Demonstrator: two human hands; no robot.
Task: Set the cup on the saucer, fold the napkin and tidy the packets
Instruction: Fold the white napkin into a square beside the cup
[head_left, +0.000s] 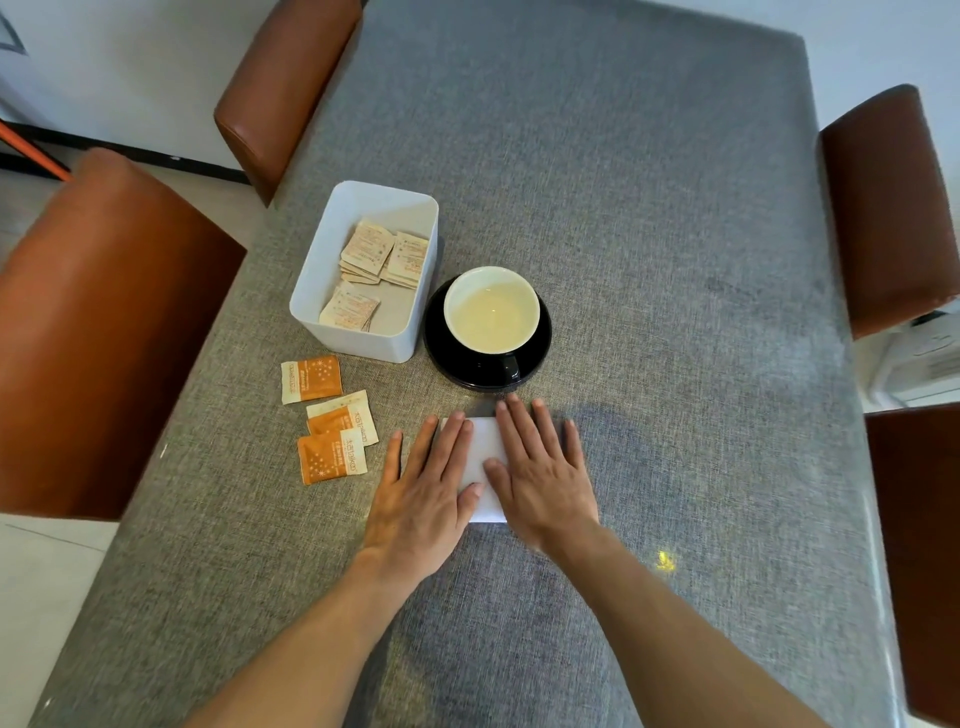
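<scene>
Where hands (483, 483) flat: packets (327, 421) left.

The nearest orange packet (331, 457) bears small white lettering, too blurred to read reliably.

3 loose packets (332, 418); 1 cup (491, 309), 1 saucer (447, 353), 1 napkin (480, 457), 1 bin (311, 306), 4 chairs (104, 332)

2 bare forearms, left hand (427, 488), right hand (540, 474); no sleeves, rings, watch.
</scene>
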